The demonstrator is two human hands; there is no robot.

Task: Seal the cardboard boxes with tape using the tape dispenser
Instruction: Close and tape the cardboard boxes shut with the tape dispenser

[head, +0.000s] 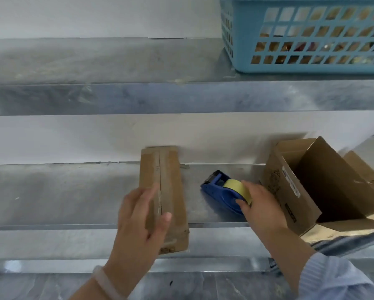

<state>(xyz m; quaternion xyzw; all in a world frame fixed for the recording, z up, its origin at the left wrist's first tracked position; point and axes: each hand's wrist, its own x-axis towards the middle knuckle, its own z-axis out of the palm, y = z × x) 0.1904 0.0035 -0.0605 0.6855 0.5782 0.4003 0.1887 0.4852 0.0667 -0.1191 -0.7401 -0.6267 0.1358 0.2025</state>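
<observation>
A long flat cardboard box (170,187) lies closed on the metal shelf (62,191), clear tape running along its top seam. My left hand (138,221) rests on its near end with straight fingers. To its right lies a blue tape dispenser (220,191) on its side, holding a yellowish tape roll (235,186). My right hand (261,204) curls its fingers and thumb around that roll and the dispenser body. An open cardboard box (290,191) stands tilted at the right, flaps up.
A blue plastic basket (300,40) with goods inside sits on the upper shelf at the top right. The upper shelf's metal edge (138,98) overhangs the work area. The white wall (73,137) closes the back.
</observation>
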